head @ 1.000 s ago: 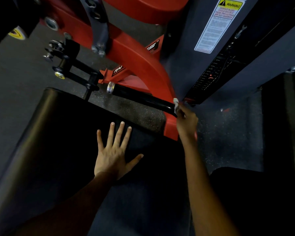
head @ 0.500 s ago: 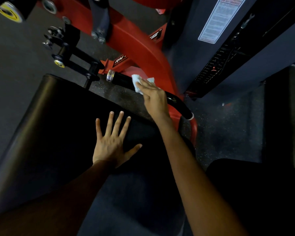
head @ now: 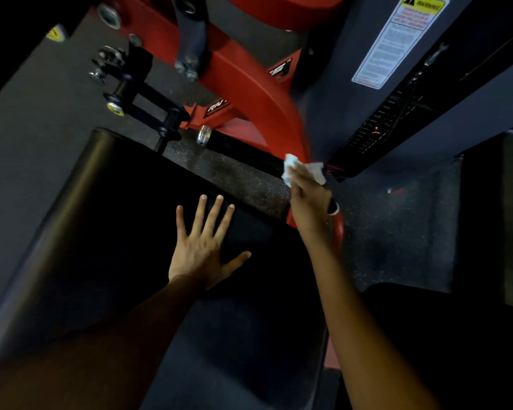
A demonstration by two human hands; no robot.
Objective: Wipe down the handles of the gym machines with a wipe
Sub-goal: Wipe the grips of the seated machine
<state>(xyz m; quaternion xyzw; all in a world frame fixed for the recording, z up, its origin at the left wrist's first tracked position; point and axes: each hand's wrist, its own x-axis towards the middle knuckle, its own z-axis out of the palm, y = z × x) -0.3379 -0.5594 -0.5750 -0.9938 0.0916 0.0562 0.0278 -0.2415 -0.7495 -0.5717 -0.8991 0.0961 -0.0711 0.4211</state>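
Wipe: the white wipe [head: 304, 170] is bunched over the black handle [head: 243, 149], near the handle's end that meets the red frame [head: 249, 87].
Right hand: the right hand [head: 310, 202] has its grip closed on the wipe from the near side; the cloth sticks out past the fingertips on the far side, pressed against the handle.
Handle: a black bar with a silver end cap [head: 203, 135] at its far-left end; the stretch between the cap and the wipe is bare.
Left hand: the left hand [head: 203, 247] lies flat, palm down, fingers spread and holding nothing, on the black seat pad [head: 101, 217] on the near side of the handle.
Weight stack: the dark housing [head: 427, 113] stands just beyond the handle's wiped end, with a warning label [head: 397, 39] on its face.
Floor: speckled rubber floor [head: 237, 176] shows between the seat pad and the handle.
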